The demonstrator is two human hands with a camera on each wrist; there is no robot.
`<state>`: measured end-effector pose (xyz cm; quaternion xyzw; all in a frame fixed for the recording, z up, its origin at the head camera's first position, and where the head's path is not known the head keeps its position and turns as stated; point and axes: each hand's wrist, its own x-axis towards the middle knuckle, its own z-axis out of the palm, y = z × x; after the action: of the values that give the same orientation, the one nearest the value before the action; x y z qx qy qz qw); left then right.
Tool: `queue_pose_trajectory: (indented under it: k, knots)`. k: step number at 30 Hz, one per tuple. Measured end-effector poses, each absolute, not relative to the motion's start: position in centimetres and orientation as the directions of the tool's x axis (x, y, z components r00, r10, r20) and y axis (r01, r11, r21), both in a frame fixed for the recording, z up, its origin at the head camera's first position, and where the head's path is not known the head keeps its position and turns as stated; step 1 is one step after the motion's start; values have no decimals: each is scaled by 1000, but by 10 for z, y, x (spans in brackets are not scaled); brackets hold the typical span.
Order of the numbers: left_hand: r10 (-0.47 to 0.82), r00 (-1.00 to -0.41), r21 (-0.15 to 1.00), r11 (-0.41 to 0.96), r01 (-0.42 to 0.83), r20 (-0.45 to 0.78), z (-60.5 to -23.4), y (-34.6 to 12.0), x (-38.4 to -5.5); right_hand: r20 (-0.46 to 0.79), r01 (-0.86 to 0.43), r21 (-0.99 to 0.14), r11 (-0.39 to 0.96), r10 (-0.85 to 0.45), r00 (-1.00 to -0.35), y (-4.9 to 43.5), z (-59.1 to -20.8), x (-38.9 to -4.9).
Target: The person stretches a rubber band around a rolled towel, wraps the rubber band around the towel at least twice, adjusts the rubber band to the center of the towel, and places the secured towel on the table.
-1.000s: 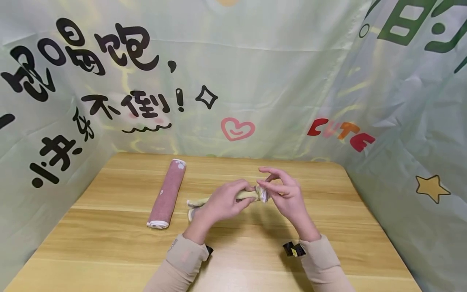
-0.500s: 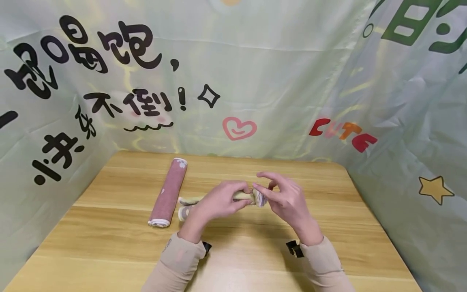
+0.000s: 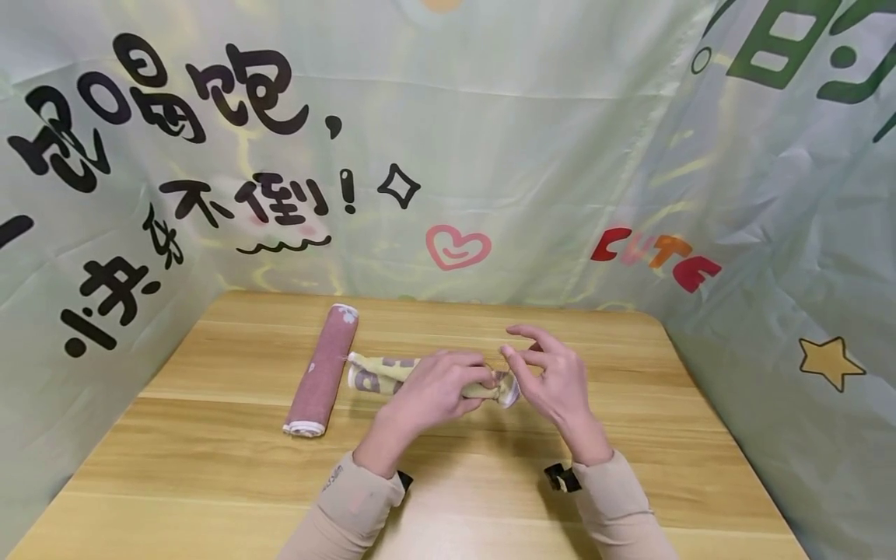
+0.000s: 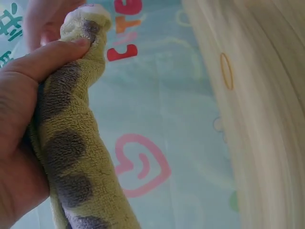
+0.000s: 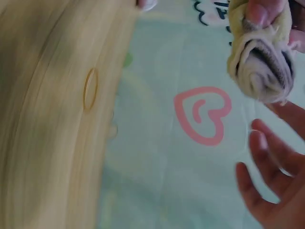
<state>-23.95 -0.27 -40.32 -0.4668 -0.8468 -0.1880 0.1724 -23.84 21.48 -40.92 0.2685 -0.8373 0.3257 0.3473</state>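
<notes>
Swung toward the back edge of the desk, the loose left end of the yellow towel shows more of its grey spots than half a second ago, and the right grip sits slightly farther right. Rolled into a tube, the towel is held over the middle of the desk, pinched narrower near its right end, where the wound layers face outward. The left grip is closed round it, thumb pressing just short of that end. The right grip is spread beside the same end, fingers loosely extended; whether a fingertip touches the cloth I cannot tell.

The step in hand looks to be working the end of the finished roll, perhaps to secure it. The next move seems to call for a steady left hold while the right fingers close on the end without letting the layers loosen.

Just beyond the towel's left end, toward the desk's left edge, lies a pink roll. Both wrist views show a thin orange-yellow ring on the wood; I cannot make it out from the head. A printed backdrop rises behind the back edge.
</notes>
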Motion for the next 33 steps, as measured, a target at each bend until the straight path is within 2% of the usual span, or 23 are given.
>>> queue_pose_trajectory:
  k: [4,7,11,14,16,20,23,26,30,33]
  knots:
    - [741,-485,140,480,866,464,-406,-2,-241,564,-576,-633,518,-202,-801,216,-408,-236]
    - [747,-491,183,461,868,448,-407,-1,-241,415,-452,-817,357,-180,-892,218,-407,-235]
    - [752,-508,337,390,857,420,-406,-1,-241,332,-360,-910,206,-158,-930,222,-407,-237]
    - [767,-500,507,268,819,403,-405,-3,-242,379,-413,-884,218,-182,-907,225,-408,-239]
    - [775,-495,614,180,769,392,-404,-6,-243,438,-484,-843,234,-223,-871,228,-409,-241]
    - [777,-527,777,79,624,344,-399,-19,-245,553,-635,-742,214,-341,-760,230,-410,-242]
    - [777,-553,836,64,544,300,-394,-30,-245,645,-766,-616,185,-440,-625,228,-410,-245]
    - [794,-544,856,60,514,271,-390,-37,-246,742,-883,-434,176,-487,-462,222,-409,-248]
    - [821,-533,893,66,445,205,-390,-38,-246,856,-966,-149,210,-461,-232,214,-404,-249]
    - [829,-535,933,51,357,160,-389,-38,-244,906,-978,-22,206,-409,-106,209,-400,-246]
